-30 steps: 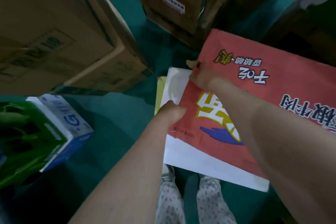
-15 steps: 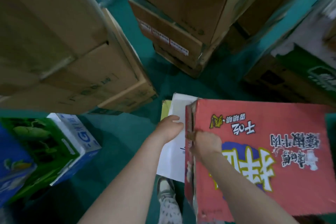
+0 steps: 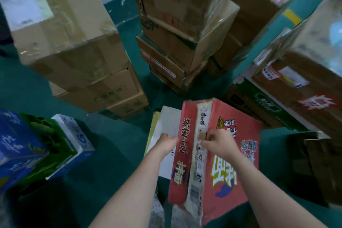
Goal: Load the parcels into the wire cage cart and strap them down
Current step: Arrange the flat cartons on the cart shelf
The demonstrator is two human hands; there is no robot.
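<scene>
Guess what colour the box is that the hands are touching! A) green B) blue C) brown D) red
D: the red box, printed with yellow and white writing, is the one the right hand grips at its top edge and the left hand touches on its side.

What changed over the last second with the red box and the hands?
The red box went from lying face-up over the white flat parcel to lifted and tipped, narrow side toward the camera. The right hand shifted from its far corner to gripping its top edge; the left hand stayed at its left side, fingers hidden. That parcel and the cardboard stacks are unchanged.
</scene>
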